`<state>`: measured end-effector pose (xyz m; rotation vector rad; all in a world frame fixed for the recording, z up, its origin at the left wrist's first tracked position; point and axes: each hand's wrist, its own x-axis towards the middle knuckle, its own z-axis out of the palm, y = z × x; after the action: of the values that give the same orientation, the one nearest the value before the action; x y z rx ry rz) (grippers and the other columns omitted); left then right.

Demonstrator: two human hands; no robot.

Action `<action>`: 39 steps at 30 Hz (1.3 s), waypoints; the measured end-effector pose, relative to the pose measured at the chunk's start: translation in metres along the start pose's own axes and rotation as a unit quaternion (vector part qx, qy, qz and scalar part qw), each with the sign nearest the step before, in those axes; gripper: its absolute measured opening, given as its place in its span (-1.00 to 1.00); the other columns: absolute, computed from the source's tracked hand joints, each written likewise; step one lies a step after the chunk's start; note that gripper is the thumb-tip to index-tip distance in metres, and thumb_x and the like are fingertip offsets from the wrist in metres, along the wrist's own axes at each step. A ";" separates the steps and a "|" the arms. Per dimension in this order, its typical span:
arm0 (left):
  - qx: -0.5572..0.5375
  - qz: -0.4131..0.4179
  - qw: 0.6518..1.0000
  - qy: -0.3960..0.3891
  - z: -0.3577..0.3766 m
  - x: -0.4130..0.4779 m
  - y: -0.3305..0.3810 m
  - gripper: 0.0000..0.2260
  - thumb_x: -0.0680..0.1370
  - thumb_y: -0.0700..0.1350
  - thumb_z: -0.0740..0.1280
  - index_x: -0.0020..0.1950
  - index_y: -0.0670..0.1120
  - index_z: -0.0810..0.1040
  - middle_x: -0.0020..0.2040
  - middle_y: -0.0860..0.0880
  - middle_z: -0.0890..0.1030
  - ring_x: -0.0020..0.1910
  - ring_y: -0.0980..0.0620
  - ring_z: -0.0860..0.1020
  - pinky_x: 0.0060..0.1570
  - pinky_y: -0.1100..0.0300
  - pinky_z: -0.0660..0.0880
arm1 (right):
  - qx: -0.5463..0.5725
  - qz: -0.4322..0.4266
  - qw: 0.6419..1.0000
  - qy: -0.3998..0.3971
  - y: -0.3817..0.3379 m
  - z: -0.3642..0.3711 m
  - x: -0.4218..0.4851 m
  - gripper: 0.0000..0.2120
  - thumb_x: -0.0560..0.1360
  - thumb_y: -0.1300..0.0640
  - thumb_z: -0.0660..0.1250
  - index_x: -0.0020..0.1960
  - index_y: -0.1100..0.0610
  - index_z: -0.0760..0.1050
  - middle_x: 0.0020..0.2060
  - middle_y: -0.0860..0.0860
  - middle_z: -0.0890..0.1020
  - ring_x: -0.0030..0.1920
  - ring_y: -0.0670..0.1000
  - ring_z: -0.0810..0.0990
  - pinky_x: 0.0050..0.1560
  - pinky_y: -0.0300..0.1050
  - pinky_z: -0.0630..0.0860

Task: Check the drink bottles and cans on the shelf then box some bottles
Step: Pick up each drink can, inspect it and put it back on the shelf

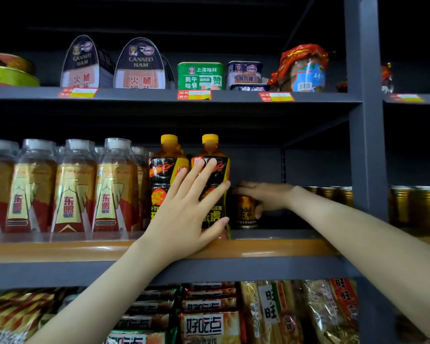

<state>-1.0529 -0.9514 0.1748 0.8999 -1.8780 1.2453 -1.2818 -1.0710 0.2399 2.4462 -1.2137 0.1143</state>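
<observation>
Two yellow-capped black-label energy drink bottles stand on the middle shelf (283, 247). My left hand (186, 214) lies with straight spread fingers against the right bottle (212, 150); the left bottle (168, 170) stands beside it. Just to the right, deep in shadow, a small gold Red Bull can (245, 211) stands on the shelf. My right hand (265, 196) reaches in over it, fingers across its top and thumb down its right side, gripping it. A row of clear bottles with gold and red labels (75, 189) fills the shelf's left part.
More gold cans (333, 194) stand behind my right forearm and past the grey upright post (365, 145). The top shelf holds canned ham tins (139, 65) and meat tins (200, 75). Snack packets (209, 319) fill the lower shelf.
</observation>
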 end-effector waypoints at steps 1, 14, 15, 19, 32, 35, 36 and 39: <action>0.001 -0.001 1.000 -0.001 0.000 0.000 0.000 -0.47 0.59 0.19 0.11 0.49 -0.01 0.35 0.57 -0.17 0.13 0.56 -0.15 0.02 0.51 -0.09 -0.02 | 0.006 0.001 1.000 0.000 0.001 0.001 0.002 -0.16 0.43 0.26 0.44 0.56 0.00 0.05 0.54 0.06 0.10 0.49 0.13 0.17 0.41 0.03 0.27; 0.011 -0.062 0.997 0.051 -0.011 0.001 0.033 -0.56 0.57 0.04 0.17 0.38 -0.14 0.48 0.46 -0.24 0.34 0.46 -0.20 0.28 0.45 -0.10 0.19 | -0.008 0.057 0.971 0.231 -0.052 -0.041 -0.066 -0.43 0.60 0.14 0.23 0.55 -0.01 0.10 0.55 0.00 0.11 0.52 0.04 0.11 0.31 0.06 0.38; -0.006 -0.075 0.995 0.070 -0.011 0.004 0.047 -0.57 0.57 0.02 0.17 0.36 -0.16 0.49 0.45 -0.25 0.36 0.44 -0.21 0.31 0.44 -0.11 0.23 | 0.006 0.055 0.955 0.291 -0.059 -0.041 -0.086 -0.50 0.60 0.16 0.21 0.51 0.02 0.20 0.50 0.01 0.23 0.46 0.05 0.23 0.24 0.04 0.44; -0.091 -0.100 0.985 0.109 -0.005 0.024 0.115 -0.58 0.57 -0.01 0.17 0.35 -0.20 0.48 0.41 -0.25 0.40 0.39 -0.21 0.35 0.42 -0.08 0.22 | 0.042 0.031 0.876 0.479 -0.060 -0.029 -0.177 -0.73 0.59 0.21 0.21 0.27 0.14 0.48 0.14 0.01 0.55 0.10 -0.07 0.52 0.01 -0.20 0.52; 0.016 -0.146 0.988 0.052 0.056 0.109 0.284 -0.42 0.56 0.07 0.19 0.51 -0.19 0.29 0.54 -0.21 0.20 0.54 -0.21 0.07 0.45 -0.22 0.11 | 0.116 0.404 0.880 0.222 0.129 0.035 -0.291 -0.20 0.49 -0.30 0.25 0.56 0.05 0.04 0.48 0.16 0.21 0.43 0.23 0.23 0.33 0.09 0.31; 0.047 -0.158 0.985 0.057 0.060 0.114 0.288 -0.48 0.54 0.04 0.22 0.44 -0.20 0.40 0.52 -0.21 0.24 0.53 -0.21 0.08 0.45 -0.21 0.12 | 0.163 0.398 0.877 0.211 0.141 0.031 -0.287 -0.07 0.44 -0.33 0.30 0.56 0.09 -0.05 0.52 0.18 0.04 0.38 0.27 0.34 0.15 0.05 0.46; 0.049 -0.154 0.985 0.058 0.060 0.114 0.288 -0.51 0.55 0.03 0.22 0.40 -0.19 0.43 0.51 -0.21 0.26 0.53 -0.21 0.09 0.45 -0.21 0.13 | 0.147 0.403 0.881 0.200 0.143 0.029 -0.285 -0.06 0.43 -0.34 0.31 0.56 0.11 -0.04 0.52 0.20 0.01 0.37 0.29 0.35 0.13 0.05 0.47; 0.050 -0.149 0.986 0.050 0.059 0.113 0.288 -0.57 0.55 0.02 0.21 0.35 -0.16 0.49 0.49 -0.21 0.30 0.52 -0.22 0.09 0.44 -0.21 0.15 | 0.127 0.387 0.891 0.201 0.146 0.026 -0.279 -0.09 0.43 -0.26 0.37 0.54 0.12 0.01 0.49 0.27 0.10 0.34 0.32 0.37 0.13 0.06 0.48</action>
<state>-1.3631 -0.9405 0.1214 1.1065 -1.5475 1.1840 -1.5703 -0.9520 0.1934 1.8194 -1.9652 1.0014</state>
